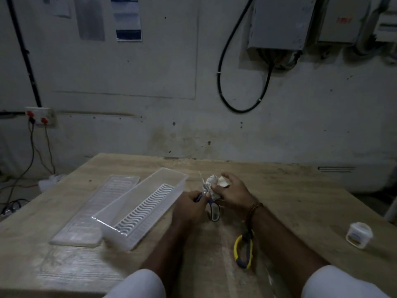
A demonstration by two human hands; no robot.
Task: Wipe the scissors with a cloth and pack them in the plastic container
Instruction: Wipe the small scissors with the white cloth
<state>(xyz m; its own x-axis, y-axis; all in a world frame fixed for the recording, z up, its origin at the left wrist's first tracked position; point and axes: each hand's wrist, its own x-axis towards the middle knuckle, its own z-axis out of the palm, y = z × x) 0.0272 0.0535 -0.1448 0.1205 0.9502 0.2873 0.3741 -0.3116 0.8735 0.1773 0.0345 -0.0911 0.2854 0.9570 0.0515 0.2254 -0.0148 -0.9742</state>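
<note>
Wiping step: the left hand (pixel 191 201) gripped the blue scissors (pixel 211 206) by a handle above the table (pixel 86 265), while the right hand (pixel 233 190) pinched the cloth (pixel 211 183) against the blades. Next, probably, placement in the open container (pixel 141 207) just left; yellow scissors (pixel 243 248) lay unwiped.

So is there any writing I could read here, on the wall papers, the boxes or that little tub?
Nothing reads clearly.
Blue-and-white paper sheet on the wall: print too blurred to read.
Pale paper sheets beside it: blurred.
Grey metal box on the wall: no legible label.
Beige box to its right: a red mark, unreadable.
Small white plastic tub on the wooden table: label too small and blurred.
</note>
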